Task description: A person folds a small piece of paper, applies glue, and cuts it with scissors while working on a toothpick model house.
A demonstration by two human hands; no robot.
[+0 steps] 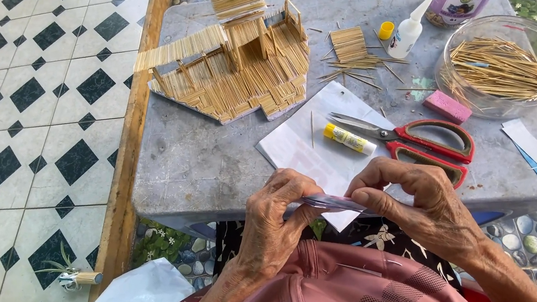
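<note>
At the counter's (199,163) six o'clock edge we pinch a thin card strip (337,203) between both hands, left fingers (290,198) and right fingers (372,198) clamped on its ends; it looks light, floppy, crease-prone, best held edgewise near the ends.

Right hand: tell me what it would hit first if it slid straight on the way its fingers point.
The right hand points leftward along the thin strip, so it would likely meet the left hand first, whose fingers pinch the strip's other end. Depth is unclear.
</note>
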